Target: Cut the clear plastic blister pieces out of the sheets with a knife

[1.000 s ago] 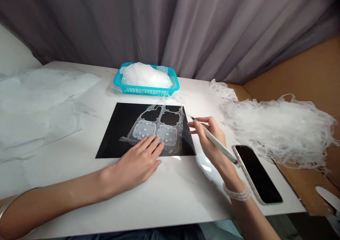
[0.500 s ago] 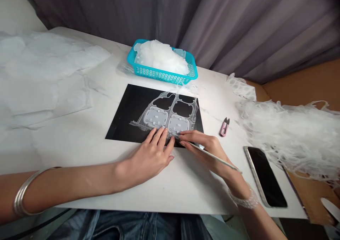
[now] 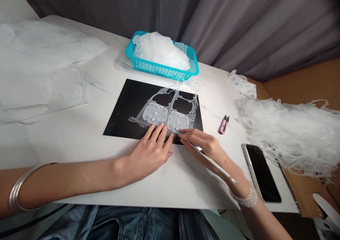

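A translucent sheet with cut-out shapes (image 3: 154, 113) lies on a black mat (image 3: 119, 109). Two rounded panels with small raised bits are still in its frame; the openings farther back show black. My left hand (image 3: 151, 153) lies flat with fingers spread, its fingertips pressing the near edge of the sheet. In my right hand (image 3: 209, 149) is a thin silvery pen-like tool (image 3: 212, 161), held in a pinch. Its tip, by the right panel's near edge, is hidden by the fingers.
Behind the mat stands a blue basket (image 3: 159, 69) heaped with white translucent pieces. Thread snips (image 3: 224, 124) and a phone (image 3: 262, 172) lie on the right, beside a pile of stringy white scraps (image 3: 292, 133). Clear plastic bags (image 3: 45, 77) cover the table's left.
The tool in my right hand has tilted slightly, and its shaft now catches the light. My left hand stays on the sheet. The whole view has shifted a little.
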Motion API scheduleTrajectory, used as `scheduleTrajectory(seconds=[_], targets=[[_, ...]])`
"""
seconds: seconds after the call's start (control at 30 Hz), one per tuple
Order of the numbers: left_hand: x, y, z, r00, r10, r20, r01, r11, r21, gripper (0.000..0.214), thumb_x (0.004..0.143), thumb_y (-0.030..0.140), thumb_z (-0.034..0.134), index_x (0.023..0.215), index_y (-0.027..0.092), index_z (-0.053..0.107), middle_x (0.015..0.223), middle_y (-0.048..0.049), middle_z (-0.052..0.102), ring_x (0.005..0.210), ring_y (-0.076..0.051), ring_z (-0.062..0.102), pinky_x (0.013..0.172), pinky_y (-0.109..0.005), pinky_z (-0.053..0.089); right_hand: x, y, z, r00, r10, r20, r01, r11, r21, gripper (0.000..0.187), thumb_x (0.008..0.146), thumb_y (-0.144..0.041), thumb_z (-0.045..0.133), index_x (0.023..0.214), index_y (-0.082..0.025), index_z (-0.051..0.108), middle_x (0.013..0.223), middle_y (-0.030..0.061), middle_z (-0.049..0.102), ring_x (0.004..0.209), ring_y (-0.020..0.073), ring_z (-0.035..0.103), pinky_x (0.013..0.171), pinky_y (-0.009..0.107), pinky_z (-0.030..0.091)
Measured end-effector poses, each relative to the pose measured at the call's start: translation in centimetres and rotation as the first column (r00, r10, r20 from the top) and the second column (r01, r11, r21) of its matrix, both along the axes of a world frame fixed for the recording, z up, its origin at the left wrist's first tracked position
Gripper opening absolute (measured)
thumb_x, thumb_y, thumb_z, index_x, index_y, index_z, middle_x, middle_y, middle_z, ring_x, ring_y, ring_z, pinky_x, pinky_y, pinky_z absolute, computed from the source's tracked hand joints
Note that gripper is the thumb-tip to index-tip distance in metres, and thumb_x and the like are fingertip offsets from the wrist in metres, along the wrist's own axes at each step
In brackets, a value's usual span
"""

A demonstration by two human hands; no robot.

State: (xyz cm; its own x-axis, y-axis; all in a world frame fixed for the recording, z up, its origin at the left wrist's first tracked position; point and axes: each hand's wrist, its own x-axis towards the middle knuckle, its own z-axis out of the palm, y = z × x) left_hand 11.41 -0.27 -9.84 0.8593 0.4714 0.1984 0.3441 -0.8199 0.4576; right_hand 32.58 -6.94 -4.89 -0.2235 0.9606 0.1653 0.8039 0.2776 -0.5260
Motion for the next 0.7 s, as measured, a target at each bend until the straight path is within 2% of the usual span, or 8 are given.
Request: scheduleTrajectory(seconds=[0.13, 0.3, 0.4, 0.5, 0.7], targets=[[0.2, 0.2, 1.1, 0.99, -0.042, -0.131, 0.07, 0.974, 0.214, 0.04, 0.1, 0.017, 0.04, 0.135, 0.006, 0.057, 0.143, -0.0229, 0.054, 0.135, -0.039, 0.047, 0.113, -0.056, 0.033, 0.2, 0.6, -1.2, 0.995, 0.103, -0.007, -0.102, 0.991, 0.09, 0.025, 0.1, -0.019, 0.05, 0.112, -0.019, 0.072, 0.102, 0.0128, 0.074, 0.112, 0.0277, 0.069, 0.091, 0.045, 0.062], [0.4, 0.6, 1.2, 0.97, -0.145, -0.195, 0.218, 0.876, 0.431, 0.035, 0.099, 0.012, 0.039, 0.12, 0.002, 0.065, 0.135, -0.0239, 0.059, 0.123, -0.034, 0.056, 0.102, -0.048, 0.043, 0.6, 0.9, -1.7, 0.994, 0.112, 0.018, -0.113, 0.987, 0.114, 0.024, 0.099, -0.019, 0.054, 0.115, -0.019, 0.072, 0.128, 0.0147, 0.068, 0.125, 0.0286, 0.062, 0.105, 0.047, 0.056], [0.1, 0.7, 0.7, 0.98, -0.139, -0.142, 0.194, 0.823, 0.535, 0.033, 0.098, 0.014, 0.045, 0.121, 0.0, 0.064, 0.131, -0.0223, 0.062, 0.122, -0.034, 0.057, 0.105, -0.047, 0.041, 0.8, 0.9, -2.1, 0.984, 0.145, 0.104, -0.161, 0.973, 0.166, 0.024, 0.1, -0.016, 0.051, 0.115, -0.016, 0.07, 0.13, 0.0157, 0.067, 0.127, 0.0267, 0.061, 0.106, 0.045, 0.055], [-0.2, 0.6, 0.3, 0.984, -0.127, -0.128, 0.179, 0.78, 0.6, 0.033, 0.095, 0.012, 0.052, 0.123, -0.001, 0.063, 0.129, -0.0207, 0.064, 0.121, -0.034, 0.058, 0.107, -0.048, 0.039, 0.8, 1.0, -2.4, 0.971, 0.163, 0.175, -0.2, 0.955, 0.219, 0.023, 0.1, -0.011, 0.05, 0.114, -0.012, 0.067, 0.125, 0.0187, 0.069, 0.122, 0.0264, 0.064, 0.099, 0.042, 0.06], [-0.1, 0.5, 0.9, 0.989, -0.111, -0.097, 0.146, 0.832, 0.535, 0.035, 0.1, 0.019, 0.046, 0.127, 0.003, 0.062, 0.129, -0.0165, 0.064, 0.119, -0.032, 0.058, 0.107, -0.048, 0.04, 0.6, 1.3, -2.3, 0.938, 0.198, 0.285, -0.273, 0.928, 0.253, 0.023, 0.1, -0.008, 0.047, 0.114, -0.01, 0.065, 0.122, 0.0222, 0.07, 0.117, 0.0297, 0.067, 0.088, 0.044, 0.063]])
